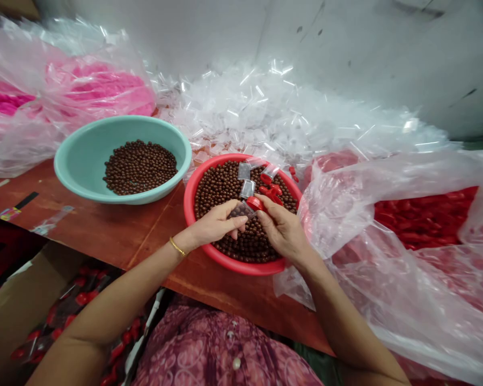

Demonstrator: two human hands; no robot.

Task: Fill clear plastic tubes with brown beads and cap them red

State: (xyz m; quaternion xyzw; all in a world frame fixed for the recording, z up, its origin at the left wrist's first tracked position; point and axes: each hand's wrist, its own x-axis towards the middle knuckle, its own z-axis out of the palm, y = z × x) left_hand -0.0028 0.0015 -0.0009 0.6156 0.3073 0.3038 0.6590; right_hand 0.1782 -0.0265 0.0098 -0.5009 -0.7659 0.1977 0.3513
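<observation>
A red bowl full of small brown balls stands on the wooden table in front of me. Over it, my left hand pinches a small clear plastic bag that holds a few brown balls. My right hand meets it from the right, fingers closed on a red plastic piece at the bag's mouth. More small clear bags and red pieces lie on top of the balls at the bowl's far side.
A teal bowl with more brown balls sits to the left. Behind lies a heap of clear bags. A large plastic sack of red pieces is on the right, pink goods in plastic at the far left. A box sits below the table edge.
</observation>
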